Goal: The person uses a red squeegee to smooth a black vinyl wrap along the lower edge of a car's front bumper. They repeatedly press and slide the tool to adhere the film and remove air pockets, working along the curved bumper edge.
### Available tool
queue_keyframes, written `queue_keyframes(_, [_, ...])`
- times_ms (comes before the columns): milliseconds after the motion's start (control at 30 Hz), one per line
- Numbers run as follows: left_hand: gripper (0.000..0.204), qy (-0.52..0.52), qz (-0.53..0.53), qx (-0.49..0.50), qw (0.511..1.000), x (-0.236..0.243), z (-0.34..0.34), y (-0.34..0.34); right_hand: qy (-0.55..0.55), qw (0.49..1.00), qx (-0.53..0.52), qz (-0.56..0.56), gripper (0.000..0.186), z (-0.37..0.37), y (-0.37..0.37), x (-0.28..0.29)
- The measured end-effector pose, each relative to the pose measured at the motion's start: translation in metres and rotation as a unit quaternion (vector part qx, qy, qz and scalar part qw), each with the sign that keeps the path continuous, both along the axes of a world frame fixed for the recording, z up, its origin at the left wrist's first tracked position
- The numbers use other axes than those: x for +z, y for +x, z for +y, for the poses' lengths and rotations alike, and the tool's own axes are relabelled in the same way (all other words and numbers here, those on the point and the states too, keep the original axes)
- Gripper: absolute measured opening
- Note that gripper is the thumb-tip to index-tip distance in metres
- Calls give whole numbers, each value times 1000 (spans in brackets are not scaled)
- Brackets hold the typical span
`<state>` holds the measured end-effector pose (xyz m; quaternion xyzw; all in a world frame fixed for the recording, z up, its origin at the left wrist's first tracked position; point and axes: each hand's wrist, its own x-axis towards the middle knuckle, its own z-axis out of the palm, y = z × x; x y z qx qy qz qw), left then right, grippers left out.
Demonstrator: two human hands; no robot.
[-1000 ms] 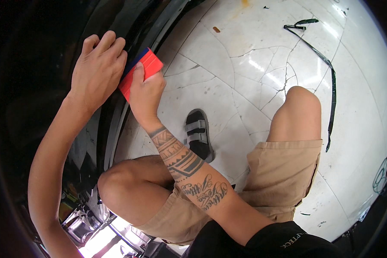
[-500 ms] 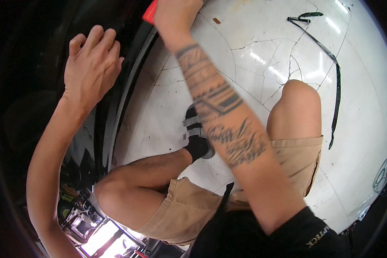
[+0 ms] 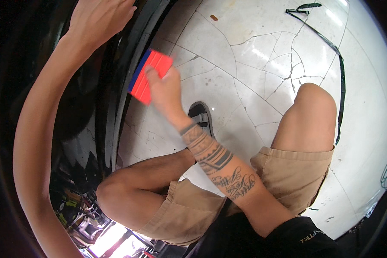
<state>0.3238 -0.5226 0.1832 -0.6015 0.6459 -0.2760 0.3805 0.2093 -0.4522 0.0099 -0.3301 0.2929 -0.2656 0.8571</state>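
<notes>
A red squeegee (image 3: 155, 71) with a dark blue edge strip is gripped in my right hand (image 3: 167, 88), thumb laid over its ribbed face. Its blue edge points left, close to the lower border of a glossy black panel (image 3: 79, 116) that looks like a vehicle's bodywork; I cannot tell whether the two touch. Higher up, my left hand (image 3: 101, 19) is against or just over the same dark panel. The top of the picture cuts off most of its fingers, so their pose and anything in them are hidden.
Cracked white floor tiles (image 3: 241, 81) lie below and to the right. A thin black strip (image 3: 341, 86) trails along the floor at the right. My bent knees and a sandalled foot (image 3: 201, 116) are beside the panel. Bright reflections (image 3: 112, 241) show at the lower left.
My right hand has come down and back toward me with the squeegee, which now shows fully. My left hand has moved up, its fingers passing mostly out of the picture.
</notes>
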Motion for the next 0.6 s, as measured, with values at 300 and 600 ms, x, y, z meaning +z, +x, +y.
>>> queue_keyframes(300, [17,-32,28,-50,998,0,-34,22,-42,999,2,-3,18,15,-5,27])
queue_keyframes(600, [33,12,-17,96,995,2,65,-15,-140,986,53,-66,21,-11,-21,7])
